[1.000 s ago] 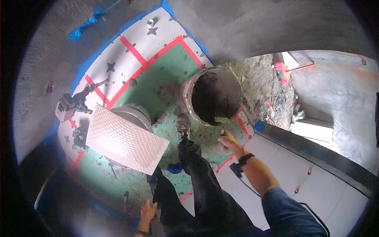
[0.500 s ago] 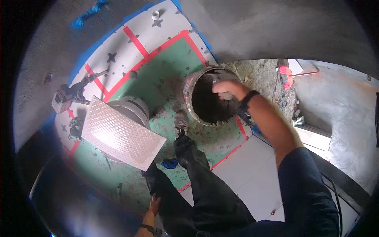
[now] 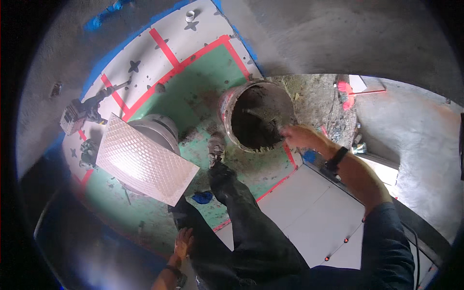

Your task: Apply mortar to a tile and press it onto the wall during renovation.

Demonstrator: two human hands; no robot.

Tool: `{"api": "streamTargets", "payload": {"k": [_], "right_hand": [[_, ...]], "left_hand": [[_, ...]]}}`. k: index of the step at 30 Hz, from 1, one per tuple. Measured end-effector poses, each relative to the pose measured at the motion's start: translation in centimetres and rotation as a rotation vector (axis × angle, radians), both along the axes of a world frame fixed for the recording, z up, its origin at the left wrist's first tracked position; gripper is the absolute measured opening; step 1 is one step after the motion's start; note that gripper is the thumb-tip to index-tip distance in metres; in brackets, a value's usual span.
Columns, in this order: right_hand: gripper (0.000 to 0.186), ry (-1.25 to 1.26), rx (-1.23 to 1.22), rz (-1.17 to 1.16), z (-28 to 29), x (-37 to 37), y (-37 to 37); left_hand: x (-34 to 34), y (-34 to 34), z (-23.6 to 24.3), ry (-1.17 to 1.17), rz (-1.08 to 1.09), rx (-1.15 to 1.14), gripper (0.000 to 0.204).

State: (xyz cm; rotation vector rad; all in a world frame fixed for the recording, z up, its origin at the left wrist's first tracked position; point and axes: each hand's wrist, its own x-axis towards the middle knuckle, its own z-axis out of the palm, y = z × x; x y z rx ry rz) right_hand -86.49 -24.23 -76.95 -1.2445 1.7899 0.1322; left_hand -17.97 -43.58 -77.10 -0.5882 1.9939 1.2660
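A dirty bucket [image 3: 227, 104] with dark grey, mortar-like material [image 3: 253, 130] inside stands ahead of me on the green floor. My right hand [image 3: 300, 137] is at the bucket's near right rim, fingers curled; whether they hold a tool is not clear. Inside the bucket a pale streak shows, too blurred to name. My left hand [image 3: 183, 241] rests against my left leg, fingers stretched out and holding nothing. To the left, a glossy white tile with a raised diamond pattern [image 3: 145, 159] lies tilted across a second, pale bucket [image 3: 162, 126].
A cordless power tool [image 3: 75, 116] stands at the far left. Red tape [image 3: 176, 70] borders the green floor [image 3: 212, 72]. A small white roll [image 3: 190, 16] sits on white tiles at the back. A blue crumpled thing [image 3: 202, 197] lies by my feet; large white tiles [image 3: 314, 212] cover the right.
My right hand has come out of the bucket's mouth, moving right and nearer to its rim. My left hand has shifted slightly up along my leg.
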Motion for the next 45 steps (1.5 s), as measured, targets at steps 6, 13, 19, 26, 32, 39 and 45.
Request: {"api": "streamTargets", "payload": {"k": [6,13,19,26,32,39,45], "right_hand": [[0.02,0.439,0.146,0.197,-2.3,-5.9,-7.8],[0.015,0.602,0.097,-0.145,-12.0,4.4,-2.3],[0.031,0.465,0.304,0.173,-4.9,-5.1,1.6],[0.041,0.493,0.462,0.05,-10.5,0.7,-0.3],[0.045,0.17,0.423,0.103,-1.8,1.3,-1.3],[0.014,0.611,-0.083,0.504,-3.4,-6.4,-1.6],[0.017,0.082,0.43,0.266,-6.7,-2.4,1.1]], "left_hand": [[-0.7,1.2,-1.6,0.059,0.115,-0.076,0.04],[-2.1,0.2,-0.3,-0.035,0.333,-0.054,0.035],[-3.9,2.2,-1.2,-0.015,0.268,-0.072,0.034],[-5.2,1.3,-1.5,-0.058,0.327,-0.005,0.034],[-3.5,2.3,-0.9,-0.14,0.286,-0.084,0.032],[-2.5,1.9,-0.7,-0.115,0.25,-0.081,0.032],[-1.6,2.3,-0.5,-0.129,0.353,-0.07,0.032]]}}
